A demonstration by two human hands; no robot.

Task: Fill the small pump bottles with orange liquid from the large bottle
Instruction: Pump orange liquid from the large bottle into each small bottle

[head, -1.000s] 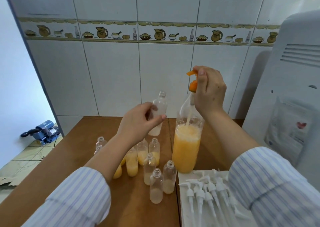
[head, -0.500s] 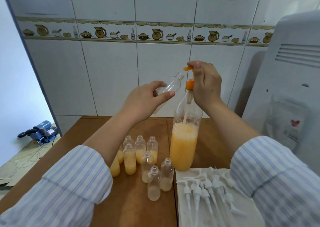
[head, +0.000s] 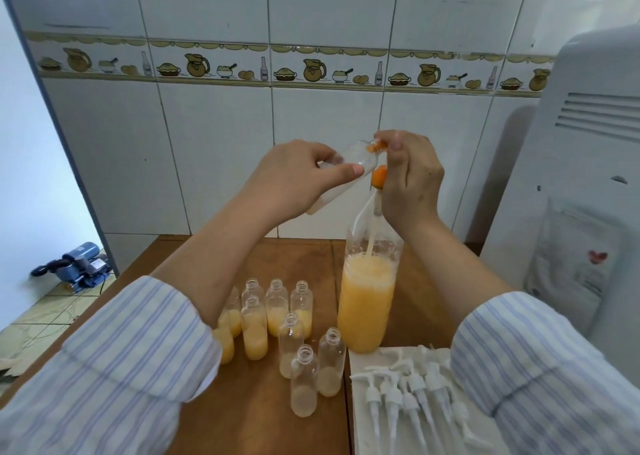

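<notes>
The large clear bottle (head: 366,302) of orange liquid stands on the wooden table (head: 304,257), topped by an orange pump (head: 378,176). My right hand (head: 410,180) grips the pump head, index finger on top. My left hand (head: 294,180) holds a small clear bottle (head: 346,174) tilted, its mouth against the pump's orange spout. A little pale liquid lies at that bottle's lower end. Several small open bottles (head: 277,316) stand in front of the large one; some are partly filled with orange liquid.
White pump tops (head: 408,395) lie in a row on a white cloth (head: 381,430) at the front right. A white appliance (head: 581,194) stands at the right. The tiled wall (head: 221,156) is close behind. A blue device (head: 81,264) sits on the floor at left.
My left hand lifted the small bottle from upright over the table, tilted it, and brought its mouth to the pump spout. The right hand stayed on the pump head.
</notes>
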